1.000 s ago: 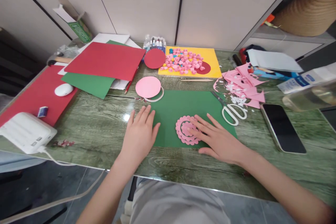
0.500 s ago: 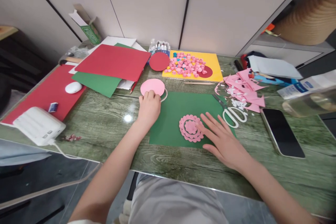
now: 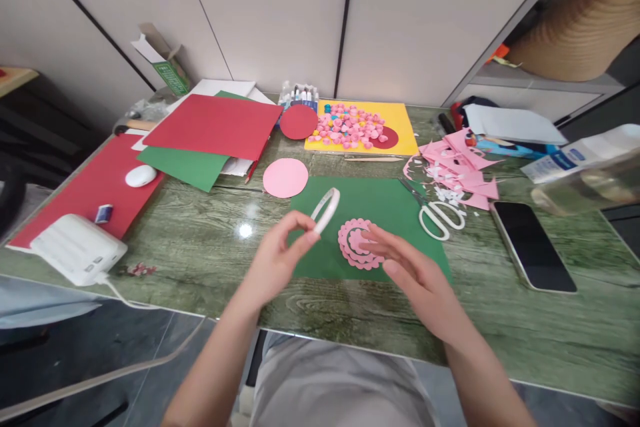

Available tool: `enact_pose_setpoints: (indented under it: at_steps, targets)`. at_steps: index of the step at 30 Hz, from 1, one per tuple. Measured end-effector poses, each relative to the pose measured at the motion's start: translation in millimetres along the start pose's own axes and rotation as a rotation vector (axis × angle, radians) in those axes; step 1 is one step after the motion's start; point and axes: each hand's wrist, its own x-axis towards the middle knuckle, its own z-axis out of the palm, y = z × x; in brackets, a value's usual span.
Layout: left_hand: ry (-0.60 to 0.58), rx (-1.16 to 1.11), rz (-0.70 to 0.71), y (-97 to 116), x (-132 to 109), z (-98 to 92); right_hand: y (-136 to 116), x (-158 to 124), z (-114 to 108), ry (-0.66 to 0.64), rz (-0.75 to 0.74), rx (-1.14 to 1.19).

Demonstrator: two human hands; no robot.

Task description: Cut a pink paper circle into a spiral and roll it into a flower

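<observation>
Left hand (image 3: pixel 277 257) pinches a narrow white ring (image 3: pixel 331 212) between thumb and fingers, raised over the near-left part of a green rectangular paper sheet (image 3: pixel 390 203). Right hand (image 3: pixel 423 273) grips nothing evident, its fingers extended over nested pink scalloped paper cutouts (image 3: pixel 345 250) on that sheet; whether they touch cannot be told. The ring looks light and fairly stiff, best held by its band; the thin cutouts probably crease easily and suit a fingertip lift at the outer edge. Lettering on the green-and-white carton (image 3: pixel 170 73) and the blue-labelled white package (image 3: pixel 564 160) is too small to read.

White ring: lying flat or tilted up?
Tilted up: the left hand pinches the white ring by its rim, and it shows nearly edge-on.
</observation>
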Motion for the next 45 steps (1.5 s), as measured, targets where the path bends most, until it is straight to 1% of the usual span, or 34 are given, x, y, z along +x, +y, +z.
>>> enact_pose_setpoints:
  at_steps: [2, 3, 4, 6, 8, 14, 16, 18, 19, 21, 23, 24, 27, 28, 30, 32, 34, 37, 41, 45]
  targets:
    - [-0.006, 0.106, 0.025, 0.2, -21.6, 17.4, -4.9, 4.8, 13.4, 0.082, -0.021, 0.077]
    - [0.018, 0.139, 0.037, -0.7, -30.2, 25.0, -6.0, 6.7, 19.6, 0.119, -0.031, 0.097]
    - [0.017, 0.159, 0.051, -2.2, -36.9, 31.3, -6.3, 8.0, 25.1, 0.152, -0.042, 0.095]
    - [0.032, 0.212, 0.087, -5.4, -44.8, 40.0, -5.0, 9.0, 33.7, 0.197, -0.051, 0.053]
    - [0.023, 0.284, 0.135, -7.6, -46.6, 44.0, -2.7, 8.2, 39.4, 0.233, -0.047, 0.013]
    - [-0.094, 0.494, 0.218, -9.1, -35.9, 48.3, 1.7, 6.5, 45.3, 0.326, 0.0, 0.067]
    - [-0.088, 0.516, 0.245, -11.7, -32.5, 50.6, 2.3, 6.5, 45.0, 0.335, 0.007, 0.066]
    - [-0.053, 0.508, 0.267, -15.3, -30.6, 53.1, 3.0, 5.8, 44.3, 0.347, -0.01, 0.05]
    - [-0.035, 0.501, 0.278, -17.2, -30.3, 54.3, 3.5, 5.2, 44.0, 0.367, -0.028, 0.034]
    - [-0.01, 0.497, 0.304, -20.4, -30.4, 56.2, 4.7, 4.1, 43.5, 0.448, -0.078, -0.021]
    - [-0.001, 0.511, 0.32, -22.7, -30.8, 57.5, 6.0, 3.8, 43.4, 0.517, -0.13, -0.138]
    - [0.001, 0.522, 0.325, -23.5, -31.0, 57.8, 6.8, 4.1, 43.4, 0.523, -0.16, -0.218]
    - [0.01, 0.553, 0.336, -25.0, -31.2, 58.4, 9.4, 6.9, 43.6, 0.454, -0.276, -0.452]
    - [0.016, 0.562, 0.344, -25.4, -31.3, 58.5, 10.4, 8.1, 43.7, 0.451, -0.32, -0.499]
    - [0.033, 0.579, 0.366, -26.1, -31.4, 58.9, 11.9, 10.2, 44.2, 0.504, -0.387, -0.553]
    - [0.05, 0.6, 0.38, -26.7, -31.4, 59.5, 12.6, 11.6, 45.0, 0.571, -0.418, -0.582]
    - [0.061, 0.637, 0.383, -27.1, -31.5, 60.2, 12.0, 11.8, 46.0, 0.601, -0.42, -0.604]
    - [0.086, 0.716, 0.402, -26.8, -32.1, 60.9, 9.2, 11.1, 47.6, 0.612, -0.396, -0.633]
    - [0.133, 0.819, 0.472, -26.2, -32.9, 60.9, 5.1, 10.7, 49.7, 0.623, -0.354, -0.641]
    - [0.166, 0.844, 0.531, -27.1, -32.3, 59.0, 1.9, 11.4, 52.7, 0.624, -0.335, -0.615]
